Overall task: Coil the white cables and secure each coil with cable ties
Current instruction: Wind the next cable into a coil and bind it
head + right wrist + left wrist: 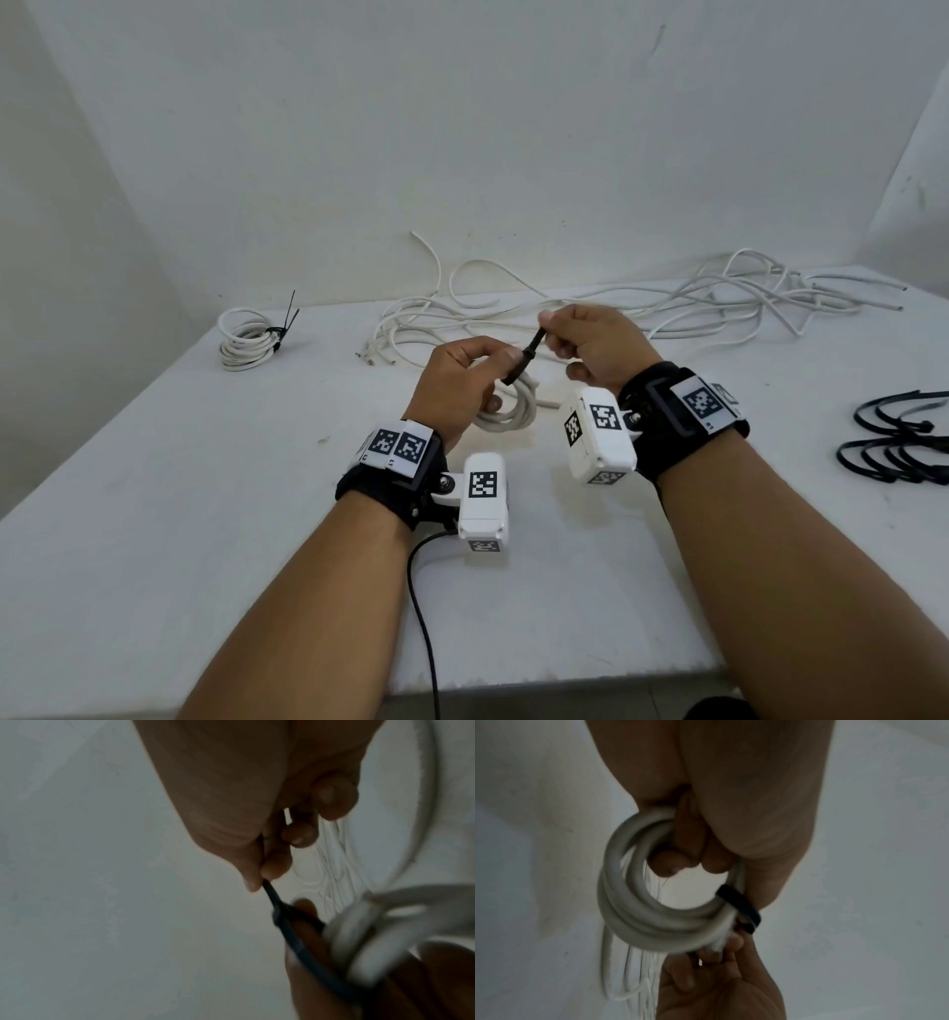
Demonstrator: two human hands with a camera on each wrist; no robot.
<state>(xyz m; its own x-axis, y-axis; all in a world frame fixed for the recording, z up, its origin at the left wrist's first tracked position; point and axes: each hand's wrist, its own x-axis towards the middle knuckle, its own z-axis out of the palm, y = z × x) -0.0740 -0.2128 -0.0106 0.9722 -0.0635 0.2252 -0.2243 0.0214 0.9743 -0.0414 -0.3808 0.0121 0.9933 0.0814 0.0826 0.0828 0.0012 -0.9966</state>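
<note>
My left hand [464,383] grips a small white cable coil [508,411] above the table's middle; in the left wrist view the coil [634,902] hangs from my curled fingers, with a black cable tie [741,908] looped round its right side. My right hand [580,334] pinches the tie's free tail [529,349] between thumb and forefinger, just right of the left hand. The right wrist view shows the taut black tie [285,925] running from my fingertips [253,884] down to the blurred coil [359,939].
A finished coil [246,339] with a black tie lies at the back left. Loose white cables [667,303] sprawl along the table's far edge by the wall. Spare black ties [898,437] lie at the right. A black cord [423,616] hangs from the left wrist camera.
</note>
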